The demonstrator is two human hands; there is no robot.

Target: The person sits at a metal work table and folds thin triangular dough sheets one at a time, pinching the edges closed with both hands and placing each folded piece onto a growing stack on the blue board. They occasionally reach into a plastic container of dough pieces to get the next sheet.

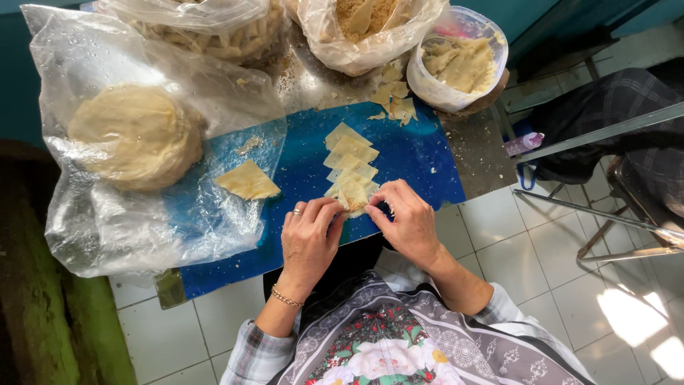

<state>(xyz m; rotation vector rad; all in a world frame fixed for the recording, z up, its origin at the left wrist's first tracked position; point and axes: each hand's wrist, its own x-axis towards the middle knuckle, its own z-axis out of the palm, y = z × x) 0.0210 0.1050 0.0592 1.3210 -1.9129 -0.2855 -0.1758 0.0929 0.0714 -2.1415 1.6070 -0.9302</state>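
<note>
We note both hands meeting at the near edge of the blue board (420, 160), at 6 o'clock from its centre. The left hand (308, 239), ring on 1 finger and bracelet at the wrist, and the right hand (410, 222) are each pinched on the same small dough square (353, 196), fingertips pressing its edges from 9 and 3 o'clock; we judge this 2-sided grip is for folding the thin sheet without tearing it. A crumbly tan filling seems to sit on the square, though the fingers hide most of it. A row of pale, flat dough squares (350, 151) runs from the hands toward 12 o'clock, overlapping like tiles, probably so each lifts off in turn. 1 loose square (247, 180) lies at 9 o'clock on a crinkled clear plastic bag (107, 221), which also wraps a smooth round lump of dough (134, 135), likely against drying. At 1 o'clock stands a translucent tub (463, 60) of lumpy beige paste; at 12 o'clock, an open bag of coarse crumbs (363, 25). Scraps (395, 100) lie between.
</note>
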